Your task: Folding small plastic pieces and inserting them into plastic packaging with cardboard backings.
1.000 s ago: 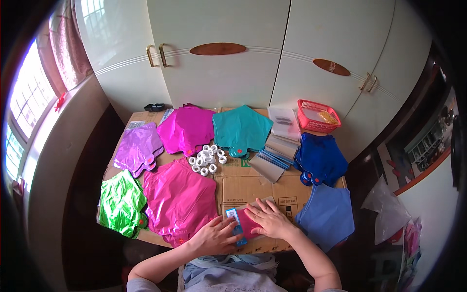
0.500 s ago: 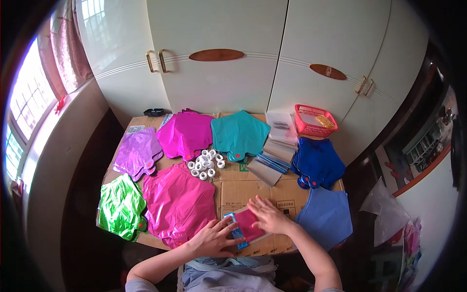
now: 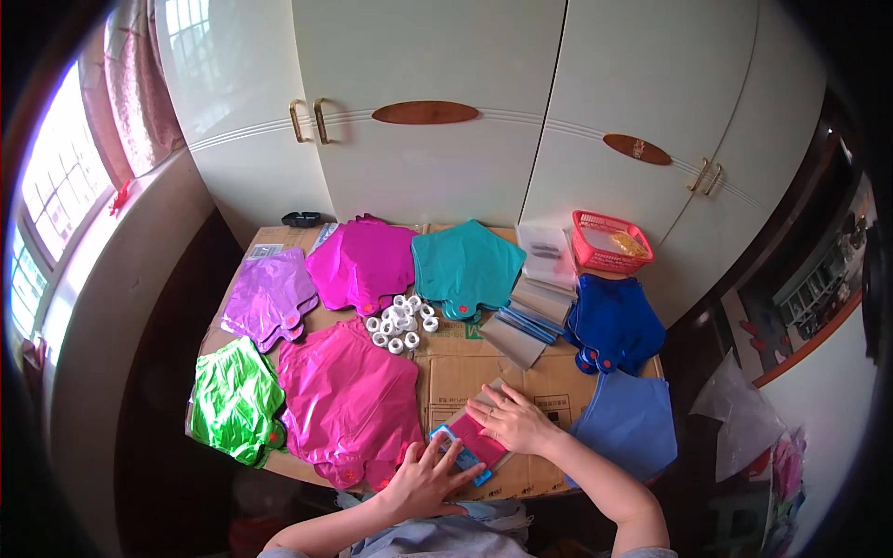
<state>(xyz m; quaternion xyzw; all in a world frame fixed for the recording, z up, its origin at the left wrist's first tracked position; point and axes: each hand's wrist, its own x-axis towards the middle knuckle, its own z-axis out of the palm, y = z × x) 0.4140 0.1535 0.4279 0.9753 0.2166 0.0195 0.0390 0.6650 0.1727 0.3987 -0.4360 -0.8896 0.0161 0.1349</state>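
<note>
A small clear packet with a blue header strip (image 3: 480, 478) lies at the front edge of the cardboard-covered table, with a folded pink sheet (image 3: 476, 443) inside. My left hand (image 3: 426, 479) rests over the blue strip, fingers spread. My right hand (image 3: 512, 420) lies flat across the packet's upper part, fingers stretched out, hiding some of it. Both are open and press on the packet. Left of my hands is a big stack of shiny pink foil pieces (image 3: 349, 400). A small red bit (image 3: 406, 452) shows beside my left hand.
Foil stacks lie around: green (image 3: 234, 400), lilac (image 3: 270, 293), magenta (image 3: 363, 265), teal (image 3: 469, 265), dark blue (image 3: 619, 321), light blue (image 3: 628, 423). Several small white rings (image 3: 400, 321) sit mid-table. Clear packets (image 3: 514, 339) and a red basket (image 3: 609, 259) stand back right. Cabinets (image 3: 428, 56) rise behind.
The packet has turned, its blue strip now more slanted. My left hand has moved a little down; my right hand has shifted slightly over the packet. The whole view has tilted slightly.
</note>
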